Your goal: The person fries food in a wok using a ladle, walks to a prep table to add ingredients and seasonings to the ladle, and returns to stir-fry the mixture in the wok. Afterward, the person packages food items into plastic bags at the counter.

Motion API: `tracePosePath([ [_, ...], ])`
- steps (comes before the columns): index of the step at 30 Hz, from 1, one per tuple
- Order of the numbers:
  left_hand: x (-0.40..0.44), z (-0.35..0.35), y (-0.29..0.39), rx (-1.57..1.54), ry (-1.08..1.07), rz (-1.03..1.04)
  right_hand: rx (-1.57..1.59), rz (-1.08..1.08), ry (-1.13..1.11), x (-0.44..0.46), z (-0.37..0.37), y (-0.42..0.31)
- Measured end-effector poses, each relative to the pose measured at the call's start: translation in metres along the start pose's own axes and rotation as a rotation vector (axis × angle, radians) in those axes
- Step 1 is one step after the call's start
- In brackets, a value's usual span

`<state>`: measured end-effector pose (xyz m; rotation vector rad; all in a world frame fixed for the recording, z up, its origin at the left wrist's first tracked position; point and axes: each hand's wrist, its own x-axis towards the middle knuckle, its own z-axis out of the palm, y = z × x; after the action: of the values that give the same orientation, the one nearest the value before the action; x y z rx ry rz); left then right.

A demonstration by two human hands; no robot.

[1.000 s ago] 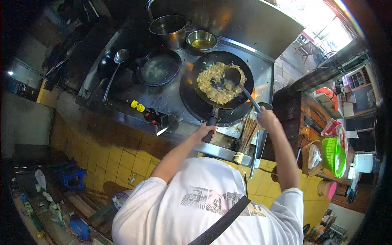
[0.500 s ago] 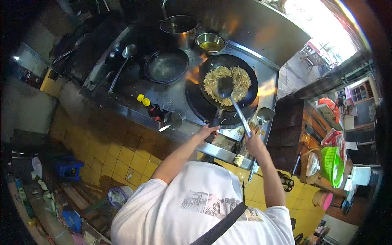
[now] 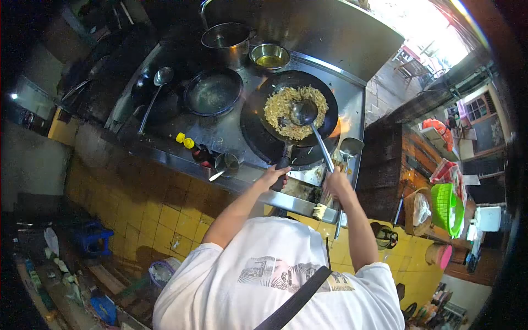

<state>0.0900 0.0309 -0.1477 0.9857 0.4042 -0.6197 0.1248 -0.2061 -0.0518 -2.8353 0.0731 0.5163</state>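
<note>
My left hand (image 3: pixel 274 177) is wrapped round the dark handle of a black wok (image 3: pixel 269 88) over the burner. Fried noodle-like or shredded food (image 3: pixel 279 104), pale brown, lies in a ring inside the wok. In my right hand (image 3: pixel 340 185) is the metal handle of a ladle (image 3: pixel 304 113), whose bowl rests in the food near the wok's middle. Flame (image 3: pixel 342 126) shows at the wok's right side. Beneath the wok sits a larger dark pan or burner ring (image 3: pixel 250 129), partly hidden.
Left of the wok are a second dark pan (image 3: pixel 213 92), a long ladle (image 3: pixel 151 104), yellow-capped bottles (image 3: pixel 202 156) and a metal cup (image 3: pixel 226 163). Behind stand a pot (image 3: pixel 228 47) and a bowl of yellow liquid (image 3: pixel 270 56). A spatula (image 3: pixel 351 147) lies right, by a wooden table (image 3: pixel 415 170).
The flames round the wok have shrunk, mostly gone on its left. The ladle bowl has turned and shifted slightly within the food. The whole view has moved a little.
</note>
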Motion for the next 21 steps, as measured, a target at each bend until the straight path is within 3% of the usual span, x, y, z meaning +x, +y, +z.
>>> tracePosePath([
  [5, 0.004, -0.003, -0.004, 0.003, -0.007, 0.010, 0.001, 0.087, 0.101, -0.018, -0.012, 0.015],
  [9, 0.005, 0.000, 0.006, 0.125, 0.058, -0.069, -0.076, -0.040, 0.065, 0.007, -0.009, 0.035],
  [10, 0.007, 0.000, 0.005, 0.048, 0.006, -0.052, -0.008, 0.050, 0.053, 0.002, -0.031, 0.008],
  [13, 0.011, 0.007, 0.010, -0.013, 0.034, -0.153, 0.115, 0.106, 0.182, 0.046, 0.036, 0.031],
  [15, 0.020, 0.010, 0.003, -0.022, 0.118, -0.147, 0.012, -0.005, -0.167, 0.031, 0.003, 0.027],
  [17, 0.028, 0.020, -0.008, -0.038, 0.238, -0.172, -0.071, -0.087, -0.248, -0.013, -0.055, 0.006],
  [19, -0.020, 0.081, 0.013, -0.204, 0.301, -0.169, -0.287, -0.175, -0.096, -0.040, -0.078, 0.003],
  [21, -0.074, 0.119, 0.049, -0.544, 0.012, -0.264, -0.469, -0.160, -0.131, -0.067, -0.117, -0.016],
])
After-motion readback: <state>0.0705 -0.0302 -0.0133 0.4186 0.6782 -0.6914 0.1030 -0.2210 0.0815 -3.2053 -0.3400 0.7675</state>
